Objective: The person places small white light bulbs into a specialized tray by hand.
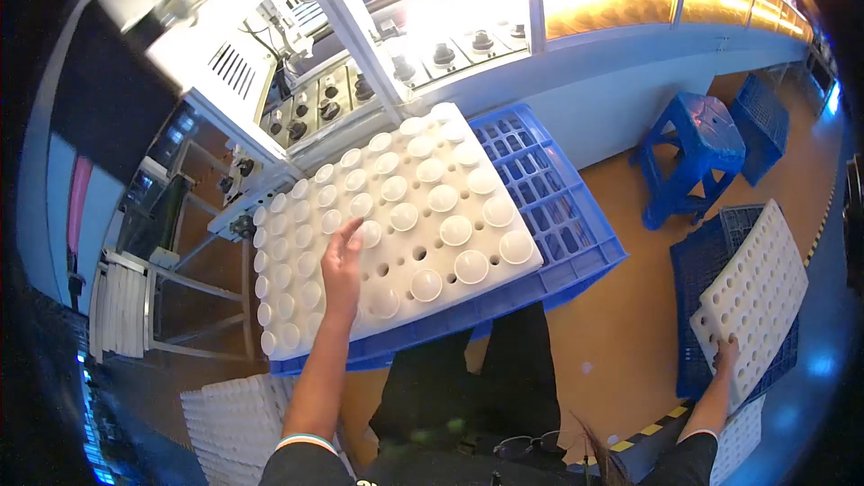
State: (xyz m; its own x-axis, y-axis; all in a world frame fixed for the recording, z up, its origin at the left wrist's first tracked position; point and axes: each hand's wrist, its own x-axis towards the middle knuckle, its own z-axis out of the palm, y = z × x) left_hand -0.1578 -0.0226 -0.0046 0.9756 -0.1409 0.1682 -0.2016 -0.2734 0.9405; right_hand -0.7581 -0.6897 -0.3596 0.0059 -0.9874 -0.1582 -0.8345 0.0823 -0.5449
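Note:
In front of me a white tray (pixel 396 240) with rows of holes carries many white cups, their round tops facing up. My left hand (pixel 340 272) reaches over it with fingers stretched out, the fingertips right at the rim of one white cup (pixel 368 234). Several bare holes (pixel 419 254) show to the right of that hand. Far out at the right, my right hand (pixel 725 354) grips the lower edge of another white perforated tray (pixel 760 283), which is tilted and has no cups in its holes.
A blue plastic crate (pixel 576 225) lies under the cup tray. Behind stands a machine (pixel 333 99) with dark round fixtures. A blue stool (pixel 693 139), a dark crate (pixel 691 274) and a perforated panel (pixel 738 441) are on the right; stacked white trays (pixel 238 423) sit lower left.

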